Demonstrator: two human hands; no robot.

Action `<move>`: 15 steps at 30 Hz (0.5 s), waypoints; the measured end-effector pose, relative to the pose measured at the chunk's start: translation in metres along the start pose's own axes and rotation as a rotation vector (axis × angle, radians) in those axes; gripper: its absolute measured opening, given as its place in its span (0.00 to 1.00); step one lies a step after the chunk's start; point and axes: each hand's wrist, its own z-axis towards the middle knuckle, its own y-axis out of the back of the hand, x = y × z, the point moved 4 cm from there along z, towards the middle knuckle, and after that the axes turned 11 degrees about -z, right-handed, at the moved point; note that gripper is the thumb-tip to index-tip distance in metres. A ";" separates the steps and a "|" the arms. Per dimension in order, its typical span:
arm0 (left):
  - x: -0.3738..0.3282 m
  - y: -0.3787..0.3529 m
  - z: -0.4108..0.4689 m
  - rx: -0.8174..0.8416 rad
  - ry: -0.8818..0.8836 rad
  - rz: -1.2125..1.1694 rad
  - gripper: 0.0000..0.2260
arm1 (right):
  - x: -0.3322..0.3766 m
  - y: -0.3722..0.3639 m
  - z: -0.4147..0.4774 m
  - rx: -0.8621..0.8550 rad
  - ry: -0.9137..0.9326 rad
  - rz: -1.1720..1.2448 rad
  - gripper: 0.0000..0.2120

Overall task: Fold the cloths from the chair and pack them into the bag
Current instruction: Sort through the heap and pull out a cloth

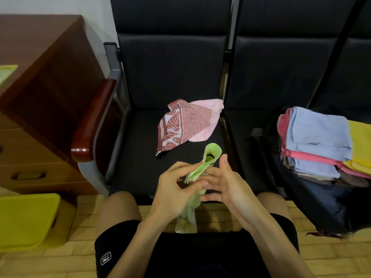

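Note:
A light green cloth hangs bunched between my hands above the front edge of the black chair seat. My left hand pinches it near its upper part. My right hand lies beside it with fingers straight, touching the cloth. On the seat behind lie a red-and-white leaf-patterned cloth and a pink cloth partly under it. At the right, a dark bag lies open on the neighbouring seat with a stack of folded cloths in blue, pink, yellow and brown.
A wooden armrest borders the seat on the left, with a brown wooden cabinet beyond it. A yellow stool stands on the tiled floor at lower left. My knees and black shorts fill the bottom of the view.

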 end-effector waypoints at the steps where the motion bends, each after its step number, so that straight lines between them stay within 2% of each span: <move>1: 0.000 0.003 0.002 -0.038 -0.009 -0.002 0.14 | 0.000 -0.001 -0.001 0.012 0.007 -0.010 0.31; 4: -0.001 0.012 0.011 -0.102 -0.008 -0.069 0.08 | -0.003 0.005 0.000 -0.061 0.055 -0.063 0.21; 7: -0.008 0.021 0.023 -0.092 0.014 -0.085 0.09 | -0.016 0.028 0.007 -0.331 0.057 0.043 0.10; 9: -0.019 0.025 0.030 -0.033 0.008 -0.099 0.12 | -0.022 0.043 0.016 -0.427 0.066 0.036 0.15; 11: -0.031 0.025 0.037 0.041 -0.004 -0.118 0.11 | -0.024 0.056 0.028 -0.425 0.109 0.006 0.23; 13: -0.045 0.024 0.043 0.108 -0.013 -0.133 0.09 | -0.019 0.063 0.039 -0.330 0.141 -0.032 0.32; 15: -0.060 0.023 0.049 0.189 -0.034 -0.127 0.10 | -0.008 0.065 0.051 -0.166 0.177 -0.059 0.40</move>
